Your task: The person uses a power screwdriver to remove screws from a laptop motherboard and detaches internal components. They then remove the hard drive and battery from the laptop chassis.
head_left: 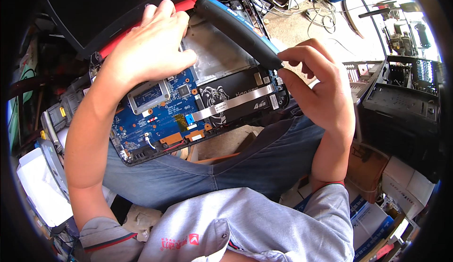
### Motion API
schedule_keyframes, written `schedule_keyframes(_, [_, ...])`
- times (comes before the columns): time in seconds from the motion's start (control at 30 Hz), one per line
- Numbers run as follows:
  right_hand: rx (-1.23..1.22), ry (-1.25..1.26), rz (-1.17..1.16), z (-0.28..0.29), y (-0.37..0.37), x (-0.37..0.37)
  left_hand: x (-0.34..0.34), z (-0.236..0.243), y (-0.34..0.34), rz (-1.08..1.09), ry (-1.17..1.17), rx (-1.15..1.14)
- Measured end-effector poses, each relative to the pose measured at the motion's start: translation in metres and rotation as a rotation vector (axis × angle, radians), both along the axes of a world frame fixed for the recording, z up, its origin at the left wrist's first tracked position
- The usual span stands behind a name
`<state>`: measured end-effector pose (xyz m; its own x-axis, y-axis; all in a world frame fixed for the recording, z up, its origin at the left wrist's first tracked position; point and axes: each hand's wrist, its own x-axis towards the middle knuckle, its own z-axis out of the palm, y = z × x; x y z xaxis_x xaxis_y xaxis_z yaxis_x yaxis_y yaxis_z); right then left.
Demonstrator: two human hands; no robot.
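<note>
An opened laptop (170,106) lies tilted across my thighs, its blue circuit board (167,104) exposed. My left hand (153,45) reaches over the laptop, fingers bent over the far edge and thumb over the metal plate; it grips the laptop there. What its fingertips touch is hidden. My right hand (316,78) pinches the near end of a long black-and-blue laptop battery (236,31), which slants above the laptop's right side. Below it sits a black drive (236,97) printed with a tiger. A flat white ribbon cable (233,102) crosses the drive to the board.
The laptop's dark screen (108,7) stands beyond, with a red strip (113,42) along the hinge side. A black computer case (401,106) and cardboard boxes (368,172) stand at right. Loose cables (323,21) lie on the floor. Papers (40,186) and equipment crowd the left.
</note>
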<state>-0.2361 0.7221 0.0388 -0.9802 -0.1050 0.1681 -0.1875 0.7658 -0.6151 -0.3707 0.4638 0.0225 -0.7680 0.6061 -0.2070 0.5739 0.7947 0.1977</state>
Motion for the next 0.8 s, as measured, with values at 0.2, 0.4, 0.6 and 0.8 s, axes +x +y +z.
schedule_keyframes(0.2, [0.014, 0.111, -0.012, -0.024, -0.007, -0.020, -0.001, 0.001, 0.001, -0.014, -0.030, 0.005])
schedule_keyframes(0.4, [-0.127, 0.064, -0.087, -0.022, -0.004, -0.030, 0.004, -0.001, -0.001, -0.016, 0.004, 0.054])
schedule_keyframes(0.6, [0.001, 0.029, -0.039, -0.029, -0.017, -0.039, 0.006, -0.001, 0.000, -0.023, -0.006, 0.074])
schedule_keyframes(0.8, [0.109, -0.001, -0.052, -0.034, -0.030, -0.057, 0.004, 0.000, -0.003, -0.037, -0.033, 0.118])
